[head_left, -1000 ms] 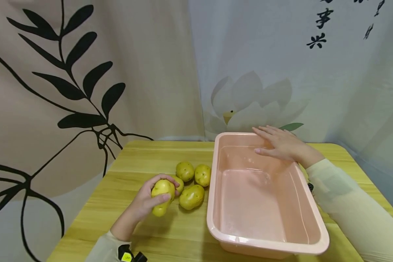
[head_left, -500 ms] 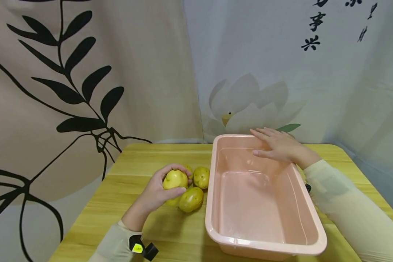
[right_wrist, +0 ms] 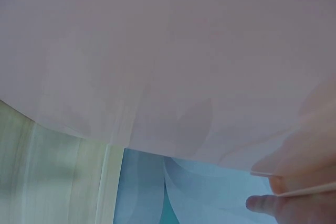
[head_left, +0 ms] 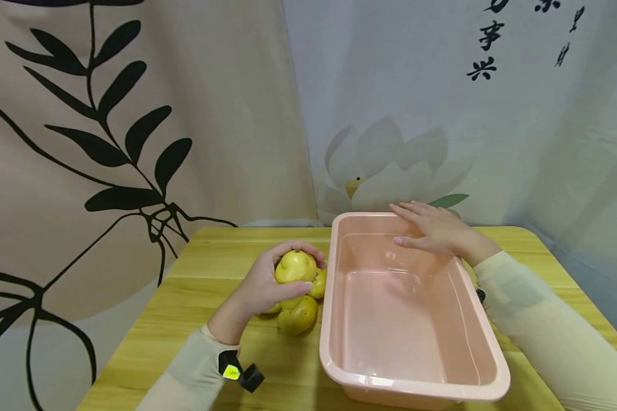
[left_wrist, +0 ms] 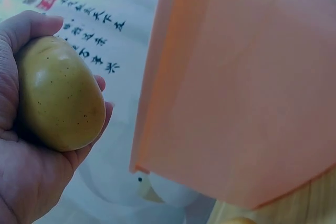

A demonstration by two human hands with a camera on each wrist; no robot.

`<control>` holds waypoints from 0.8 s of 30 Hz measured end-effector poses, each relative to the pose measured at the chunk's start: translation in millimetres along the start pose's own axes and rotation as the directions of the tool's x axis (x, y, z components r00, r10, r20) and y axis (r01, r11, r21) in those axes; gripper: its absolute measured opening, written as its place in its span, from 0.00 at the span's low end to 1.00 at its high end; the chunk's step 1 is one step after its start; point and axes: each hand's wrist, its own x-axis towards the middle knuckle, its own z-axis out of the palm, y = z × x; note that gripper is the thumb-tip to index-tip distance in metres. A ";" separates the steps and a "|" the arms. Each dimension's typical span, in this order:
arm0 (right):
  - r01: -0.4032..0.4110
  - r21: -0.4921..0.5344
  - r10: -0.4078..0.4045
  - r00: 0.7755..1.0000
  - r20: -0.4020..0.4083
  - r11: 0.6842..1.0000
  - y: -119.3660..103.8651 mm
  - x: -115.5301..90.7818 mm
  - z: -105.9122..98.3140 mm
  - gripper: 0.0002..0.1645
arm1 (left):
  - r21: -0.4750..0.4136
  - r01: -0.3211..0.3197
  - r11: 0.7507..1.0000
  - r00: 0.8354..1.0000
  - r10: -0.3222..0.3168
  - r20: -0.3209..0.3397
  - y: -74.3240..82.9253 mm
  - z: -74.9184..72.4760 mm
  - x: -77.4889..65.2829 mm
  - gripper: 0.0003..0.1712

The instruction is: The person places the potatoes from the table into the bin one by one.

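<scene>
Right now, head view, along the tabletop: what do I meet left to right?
Left sleeve → left hand holding a yellow potato → pink basin → right sleeve. Right hand omitted: it overlaps the basin.

Wooden table (head_left: 221, 260), yellow-brown grain, far right corner rounded. Pink rectangular basin (head_left: 385, 325) stands on it, lengthwise front to back. Just left of basin lie yellow potatoes: near one (head_left: 297, 315), another (head_left: 318, 283) behind; rest mostly hidden, count unclear.

Both wrist views face the tub (left_wrist: 236, 87) closely.
</scene>
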 end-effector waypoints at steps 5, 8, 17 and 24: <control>0.000 0.003 0.001 1.000 -0.004 1.000 -0.9 1.0 0.0 0.50 | -0.012 -0.020 1.000 0.999 0.020 0.038 6.7 3.6 12.9 0.24; -0.003 0.005 0.003 1.000 0.008 1.000 -1.3 0.8 -0.5 0.50 | -0.003 -0.020 1.000 0.998 0.020 0.060 8.0 5.6 21.1 0.23; -0.007 0.001 0.007 1.000 0.009 1.000 -0.6 1.5 -1.3 0.50 | 0.009 -0.055 0.998 0.991 0.054 0.125 8.8 15.4 46.0 0.23; -0.041 0.013 0.041 0.999 0.023 0.999 -2.0 2.5 0.0 0.49 | -0.019 -0.013 1.000 0.985 0.016 0.170 4.7 26.4 57.9 0.24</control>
